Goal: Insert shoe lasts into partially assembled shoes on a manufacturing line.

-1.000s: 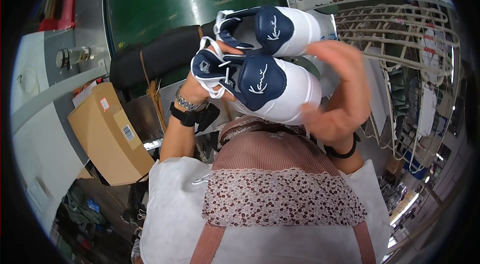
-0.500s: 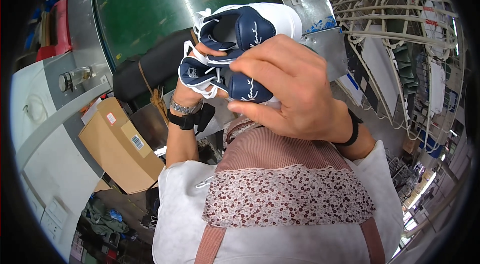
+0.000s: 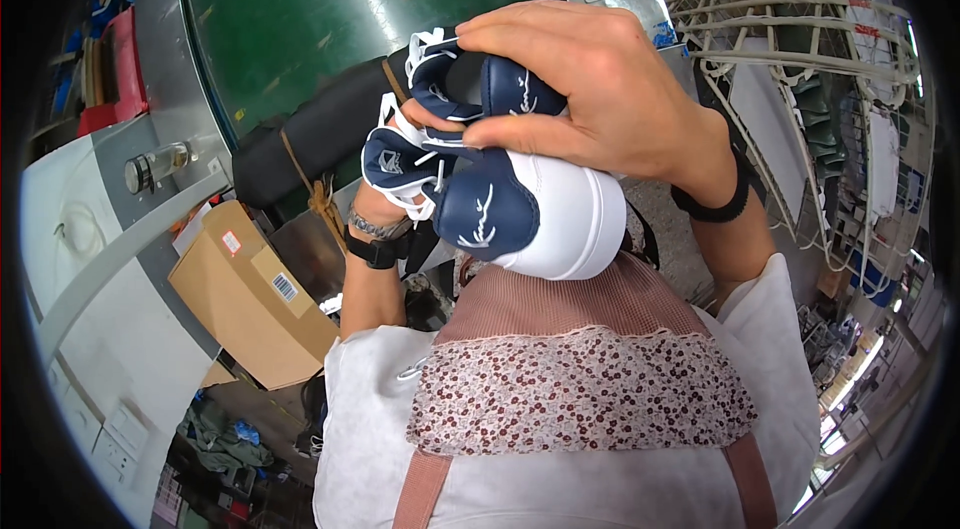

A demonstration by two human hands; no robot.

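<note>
Two white sneakers with navy collars and white laces are held side by side above my lap. The nearer sneaker (image 3: 487, 214) has its navy heel tab and white heel toward me. Its far side lies against the farther sneaker (image 3: 515, 87), which is partly covered by my right hand (image 3: 610, 79). That hand spans the farther sneaker, fingertips on its far edge and thumb along the side between the two. My left hand (image 3: 378, 207) comes up at the lace side, mostly hidden behind the shoes, with a digit showing between them; it grips the nearer sneaker.
Beyond the shoes lies a green work surface (image 3: 290, 19) with a black padded roll (image 3: 290, 154) along its near edge. At left are a cardboard box (image 3: 250, 294) and a glass jar (image 3: 155, 167). A wire rack (image 3: 800, 39) stands at right.
My right hand has moved from the nearer sneaker's heel to the farther sneaker, now covering its heel. The nearer sneaker's white heel has come into view.
</note>
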